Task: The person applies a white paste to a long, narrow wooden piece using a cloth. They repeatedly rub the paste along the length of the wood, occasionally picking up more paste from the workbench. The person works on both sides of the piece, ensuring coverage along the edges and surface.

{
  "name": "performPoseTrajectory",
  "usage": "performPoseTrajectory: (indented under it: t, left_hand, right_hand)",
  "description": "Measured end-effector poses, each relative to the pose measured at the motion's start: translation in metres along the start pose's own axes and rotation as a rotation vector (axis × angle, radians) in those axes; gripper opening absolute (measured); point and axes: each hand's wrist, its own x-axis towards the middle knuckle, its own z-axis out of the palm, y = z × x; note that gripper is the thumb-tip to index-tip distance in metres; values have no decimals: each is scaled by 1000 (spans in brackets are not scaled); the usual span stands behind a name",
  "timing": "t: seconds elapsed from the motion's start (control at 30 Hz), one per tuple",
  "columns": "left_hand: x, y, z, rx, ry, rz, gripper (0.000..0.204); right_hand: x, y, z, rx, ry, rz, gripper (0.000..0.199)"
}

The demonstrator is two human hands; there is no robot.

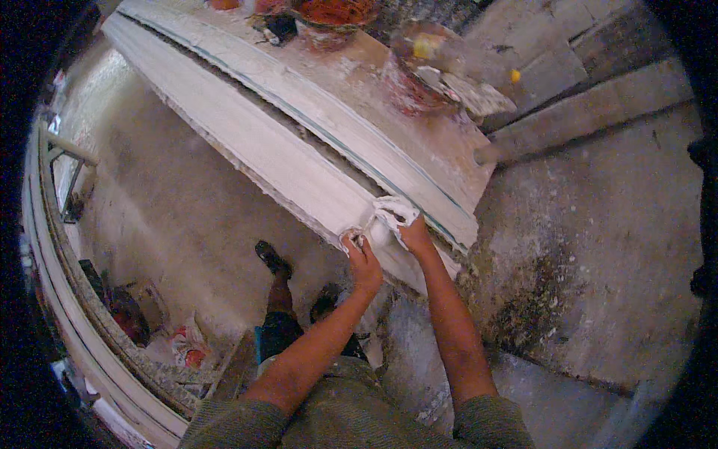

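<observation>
A long white plaster-coated strip (pixel 254 135) runs diagonally from the far left to the near end of a board. Over its near end, my left hand (pixel 360 256) has its fingers curled at the strip's left edge. My right hand (pixel 406 224), smeared thickly with white, is bent inward a little farther right, its fingers closed. Between the two hands is a soft white wad (pixel 380 233), which both seem to grip; its exact kind is unclear. A second white strip (pixel 321 123) with a thin greenish edge line lies alongside, beyond a dark narrow gap.
Red-orange, white-crusted tubs (pixel 336 13) and a splattered bucket (pixel 413 78) stand on the far side of the board (pixel 389 120). A wooden beam (pixel 598 108) extends at right. Long pale lengths (pixel 97 352) lean along the left rim. My feet are on the dusty floor (pixel 179 224).
</observation>
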Motion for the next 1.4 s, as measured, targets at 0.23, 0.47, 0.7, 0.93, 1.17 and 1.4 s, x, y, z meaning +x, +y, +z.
performPoseTrajectory:
  t: [0.23, 0.47, 0.7, 0.93, 1.17, 1.4]
  left_hand:
    - [-84, -22, 43, 100, -171, -173, 36]
    - [-139, -51, 72, 192, -326, -139, 42]
    - [-195, -122, 93, 512, -626, -7, 51]
    - [-250, -171, 122, 1133, -651, 1063, 59]
    - [-257, -36, 144, -156, -985, -170, 72]
    - [-31, 156, 44, -395, -964, -182, 41]
  right_hand:
    - [-90, 30, -55, -34, 123, -25, 23]
    - [-181, 66, -56, -221, 604, 3, 26]
    - [-286, 93, 47, 217, 1112, 535, 24]
    - [-343, 79, 33, 236, 1152, 696, 23]
    - [-319, 34, -62, 92, 1096, 622, 21]
    - [-156, -25, -87, 82, 959, 455, 19]
